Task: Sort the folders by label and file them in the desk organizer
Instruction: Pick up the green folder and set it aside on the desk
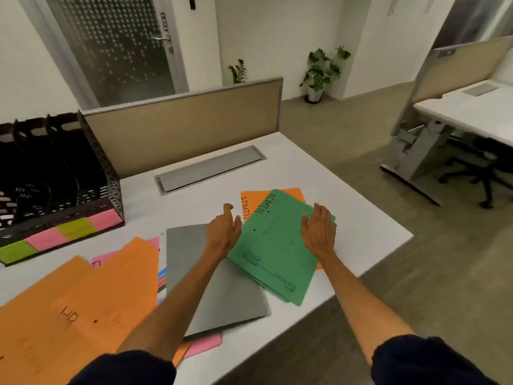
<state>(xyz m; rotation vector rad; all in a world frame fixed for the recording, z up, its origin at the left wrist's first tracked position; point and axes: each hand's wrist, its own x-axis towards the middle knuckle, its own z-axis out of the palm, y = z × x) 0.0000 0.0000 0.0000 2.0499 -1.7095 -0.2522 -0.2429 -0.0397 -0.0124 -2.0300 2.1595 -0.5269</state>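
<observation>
Left hand and right hand are both spread with loose fingers, flanking the green folder near the desk's right edge, atop the orange ADMIN folder. Smart play: square both edges together before lifting toward the organizer, far-left corner.

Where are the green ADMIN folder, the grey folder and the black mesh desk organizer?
Green ADMIN card folder (277, 245): head view, middle of its cover.
Grey card folder (183, 259): head view, left part of its cover.
Black mesh desk organizer (103, 168): head view, its right side wall.
</observation>
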